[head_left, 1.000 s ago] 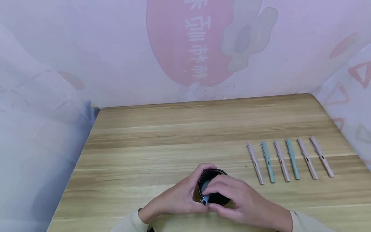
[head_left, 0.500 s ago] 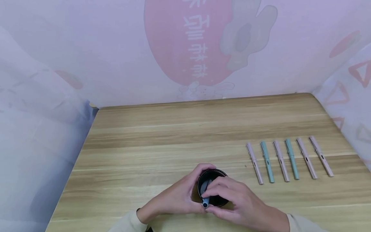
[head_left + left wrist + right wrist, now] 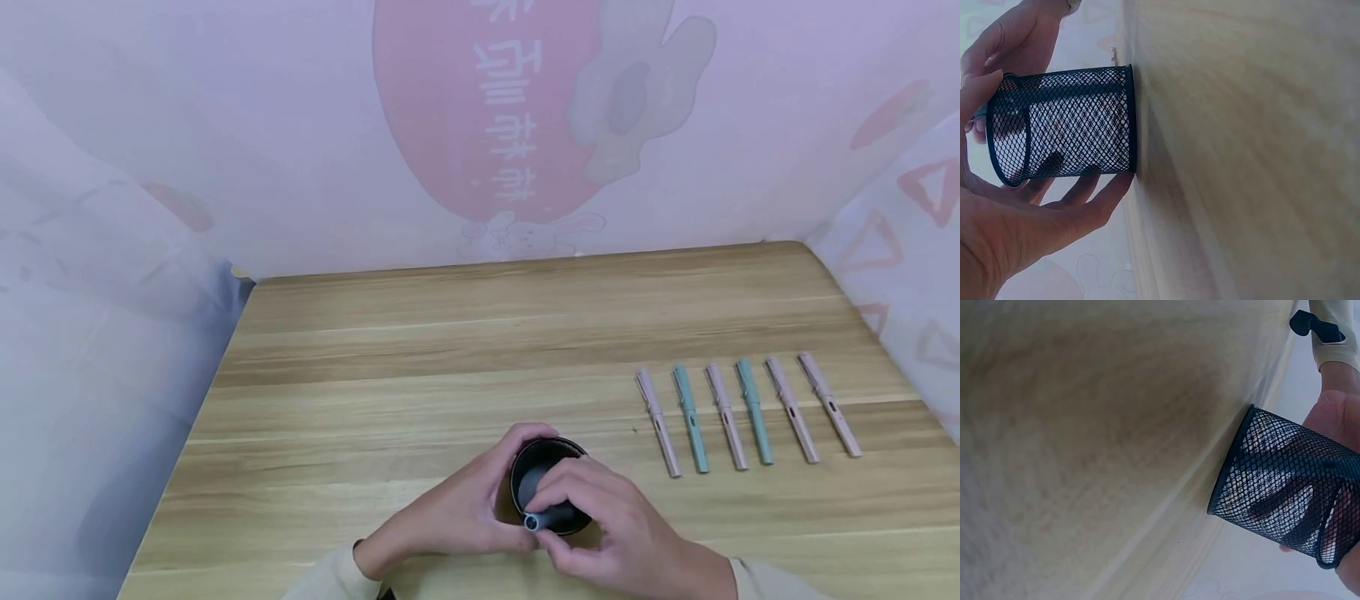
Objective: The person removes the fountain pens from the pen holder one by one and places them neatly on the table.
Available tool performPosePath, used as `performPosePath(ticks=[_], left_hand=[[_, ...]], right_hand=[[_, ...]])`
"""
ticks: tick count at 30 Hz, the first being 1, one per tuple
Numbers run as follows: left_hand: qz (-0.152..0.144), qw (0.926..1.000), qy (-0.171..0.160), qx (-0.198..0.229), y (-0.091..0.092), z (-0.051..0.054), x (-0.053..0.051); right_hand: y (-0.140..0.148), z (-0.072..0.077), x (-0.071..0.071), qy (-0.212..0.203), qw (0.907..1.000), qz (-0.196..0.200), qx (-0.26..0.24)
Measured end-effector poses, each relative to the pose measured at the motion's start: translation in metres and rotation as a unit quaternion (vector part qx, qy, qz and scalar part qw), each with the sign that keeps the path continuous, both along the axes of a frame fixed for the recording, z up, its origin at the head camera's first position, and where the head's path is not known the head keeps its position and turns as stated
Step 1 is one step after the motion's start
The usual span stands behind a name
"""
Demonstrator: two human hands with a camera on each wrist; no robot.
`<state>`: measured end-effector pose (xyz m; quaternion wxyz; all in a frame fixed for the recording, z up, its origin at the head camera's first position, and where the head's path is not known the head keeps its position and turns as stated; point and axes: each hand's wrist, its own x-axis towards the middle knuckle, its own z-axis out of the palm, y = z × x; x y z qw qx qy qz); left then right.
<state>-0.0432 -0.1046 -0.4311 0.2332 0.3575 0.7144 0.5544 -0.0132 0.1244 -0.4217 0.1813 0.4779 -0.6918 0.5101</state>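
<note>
A black mesh pen holder (image 3: pixel 1069 134) stands upright on the table near its front edge. My left hand (image 3: pixel 468 504) grips it from the left, with the thumb at the rim and fingers curled round the far side. My right hand (image 3: pixel 626 521) is over the mouth of the holder, where it pinches a blue-grey pen (image 3: pixel 534 522) near its top end. That end shows at the near rim. Through the mesh in the right wrist view, the lower part of the pen (image 3: pixel 1285 461) appears as a dark band inside the holder. The right fingers hide part of the opening.
To the right, several capped pens lie in a row on the wooden table (image 3: pixel 420 333), pink ones (image 3: pixel 660 423) and green ones (image 3: pixel 691 419). A printed cloth (image 3: pixel 300 125) hangs behind the table and along both sides.
The pen in my right hand has changed its lean inside the holder, its lower part swinging to the right. The left hand and the holder stay nearly still, as does the row of pens.
</note>
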Motion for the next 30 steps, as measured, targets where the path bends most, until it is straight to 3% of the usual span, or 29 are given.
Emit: performPosePath(ticks=[10, 23, 30], left_hand=[[0.001, 0.9999, -0.001, -0.013, -0.0013, -0.0014, 0.0033], [-0.002, 0.9998, 0.018, -0.010, 0.0000, -0.0011, 0.0000], [0.000, 0.9998, 0.014, -0.015, 0.0004, 0.0008, -0.0007]], right_hand=[[0.0005, -0.0023, 0.0003, 0.020, 0.9991, 0.002, -0.037], [0.0049, -0.0021, -0.0026, 0.030, 0.9989, 0.003, -0.036], [0.0064, -0.0037, -0.0035, 0.008, 0.9983, -0.005, -0.058]])
